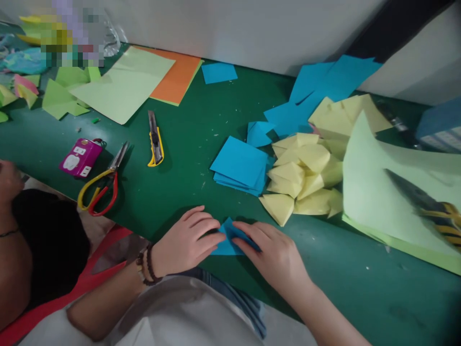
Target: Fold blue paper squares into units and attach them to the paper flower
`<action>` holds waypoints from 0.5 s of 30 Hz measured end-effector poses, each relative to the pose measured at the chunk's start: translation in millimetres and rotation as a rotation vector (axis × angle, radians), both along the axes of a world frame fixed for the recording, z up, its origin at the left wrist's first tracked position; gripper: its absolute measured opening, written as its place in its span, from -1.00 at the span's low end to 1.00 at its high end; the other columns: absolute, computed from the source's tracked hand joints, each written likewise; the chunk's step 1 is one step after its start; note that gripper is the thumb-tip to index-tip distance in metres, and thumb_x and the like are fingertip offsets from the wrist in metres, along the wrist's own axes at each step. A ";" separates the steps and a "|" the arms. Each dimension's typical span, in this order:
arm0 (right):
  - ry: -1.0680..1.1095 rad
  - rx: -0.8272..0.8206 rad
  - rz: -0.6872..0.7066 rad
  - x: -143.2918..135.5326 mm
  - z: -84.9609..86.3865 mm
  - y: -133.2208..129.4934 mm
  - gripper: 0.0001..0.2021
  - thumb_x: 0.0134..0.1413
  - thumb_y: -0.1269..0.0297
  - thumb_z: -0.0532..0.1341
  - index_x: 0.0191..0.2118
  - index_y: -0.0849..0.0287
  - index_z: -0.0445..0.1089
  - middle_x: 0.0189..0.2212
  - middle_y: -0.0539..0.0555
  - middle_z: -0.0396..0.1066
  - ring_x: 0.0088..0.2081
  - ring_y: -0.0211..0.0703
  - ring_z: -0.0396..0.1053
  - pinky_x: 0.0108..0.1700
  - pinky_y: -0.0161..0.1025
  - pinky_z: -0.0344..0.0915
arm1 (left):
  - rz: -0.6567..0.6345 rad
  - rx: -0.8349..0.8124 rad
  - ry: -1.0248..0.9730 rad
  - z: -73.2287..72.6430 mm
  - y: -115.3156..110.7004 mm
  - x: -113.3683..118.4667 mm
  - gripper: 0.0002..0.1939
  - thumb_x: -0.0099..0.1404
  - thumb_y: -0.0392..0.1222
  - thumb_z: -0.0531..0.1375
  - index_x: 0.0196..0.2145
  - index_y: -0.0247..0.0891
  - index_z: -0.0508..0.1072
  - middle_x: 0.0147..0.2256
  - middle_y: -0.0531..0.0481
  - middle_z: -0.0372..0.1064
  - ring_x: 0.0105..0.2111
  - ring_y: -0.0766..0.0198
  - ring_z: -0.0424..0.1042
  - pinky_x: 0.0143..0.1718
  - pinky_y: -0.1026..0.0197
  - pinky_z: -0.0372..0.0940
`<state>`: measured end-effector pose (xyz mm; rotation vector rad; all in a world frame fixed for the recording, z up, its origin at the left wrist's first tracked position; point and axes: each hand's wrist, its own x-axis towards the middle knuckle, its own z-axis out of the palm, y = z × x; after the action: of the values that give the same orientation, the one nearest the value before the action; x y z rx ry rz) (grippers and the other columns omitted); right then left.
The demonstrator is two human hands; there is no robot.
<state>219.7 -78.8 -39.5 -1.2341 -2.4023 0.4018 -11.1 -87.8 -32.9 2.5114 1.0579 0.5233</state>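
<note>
A piece of blue paper, partly folded, lies at the table's near edge between my hands. My left hand, with beaded bracelets at the wrist, holds its left side with curled fingers. On the other side, my right hand pinches a folded flap between thumb and fingers. Fingers cover much of the sheet. Just beyond is a stack of blue paper squares. Several folded pale yellow paper pieces are heaped to the right of that stack.
On the green table are scissors, a yellow utility knife and a purple power adapter. Green sheets carry a black-and-yellow-handled tool at right. Another person's arm is at left.
</note>
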 end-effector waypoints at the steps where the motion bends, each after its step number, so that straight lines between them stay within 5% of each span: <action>1: 0.004 -0.001 0.003 0.4 -0.5 0.2 -0.78 0.28 0.26 0.13 -0.10 0.17 0.48 -0.42 0.07 0.49 -0.39 -0.18 0.46 -0.35 -0.27 0.36 | -0.016 0.000 0.012 -0.6 0.7 -0.1 -0.79 0.40 -0.24 0.10 -0.05 -0.20 0.43 -0.05 -0.03 0.45 0.00 0.17 0.35 0.25 -0.04 0.10; 15: 0.021 -0.005 -0.005 1.0 -2.1 1.1 -0.75 0.31 0.24 0.11 -0.08 0.21 0.48 -0.44 0.06 0.47 -0.40 -0.22 0.42 -0.33 -0.29 0.30 | -0.061 -0.047 0.029 -1.2 4.2 0.6 -0.77 0.42 -0.27 0.09 -0.03 -0.17 0.46 0.08 0.13 0.42 0.04 0.22 0.26 0.29 0.00 -0.03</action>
<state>220.7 -77.7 -41.6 -1.2319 -2.3813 0.4171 -10.5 -83.6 -34.1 2.5084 0.9884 0.4410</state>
